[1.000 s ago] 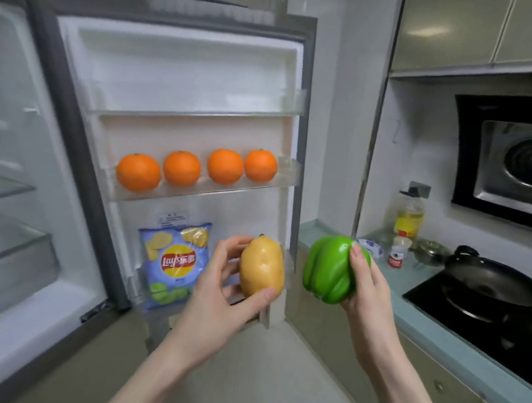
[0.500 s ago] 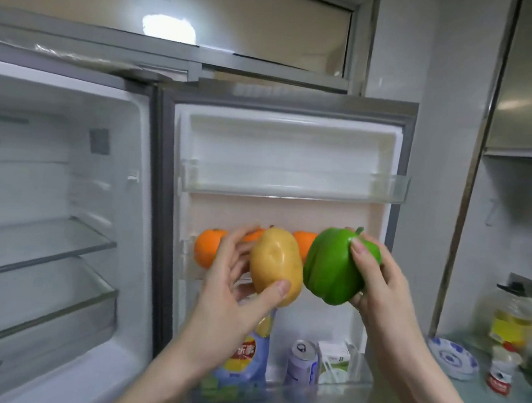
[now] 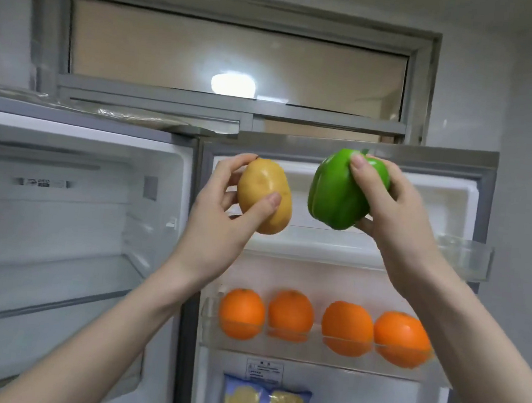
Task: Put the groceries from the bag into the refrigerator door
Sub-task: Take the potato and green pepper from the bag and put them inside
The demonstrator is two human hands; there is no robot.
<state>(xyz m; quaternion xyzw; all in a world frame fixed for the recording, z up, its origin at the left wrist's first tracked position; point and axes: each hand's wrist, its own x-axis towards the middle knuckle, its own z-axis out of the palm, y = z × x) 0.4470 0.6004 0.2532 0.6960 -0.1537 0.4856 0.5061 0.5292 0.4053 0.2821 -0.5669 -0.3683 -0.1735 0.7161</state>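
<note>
Since half a second ago we see both hands lifted from the level of the oranges to the top of the refrigerator door [image 3: 482, 202], and the view has tilted up with them: the can and carton in the bottom bin are out of frame and the worktop at the right is gone.

The white refrigerator interior [image 3: 62, 214] fills the left of the frame, smooth plastic with glass shelves, somewhat blurred; its label in the upper left is unreadable. The door fills the right half, grey-framed with a white moulded liner. Its top bin [image 3: 467, 256] is clear plastic, largely hidden behind our hands, so we cannot tell what lies in it.

Our left hand [image 3: 220, 226], centre frame, holds the potato [image 3: 265, 196] in a grip with the thumb across its front and the fingers behind; the potato is oval, smooth and yellow-tan. Our right hand [image 3: 399, 217], upper right of centre, curls round the green pepper [image 3: 340, 192], glossy and lobed, its stem barely showing over a fingertip. Both are held in the air in front of the top bin, near each other but apart.

Lower right, four round oranges [image 3: 346, 327] sit in a row in the middle bin [image 3: 308, 355]. At the bottom edge a blue chip bag [image 3: 266, 402] is cut off.
</note>
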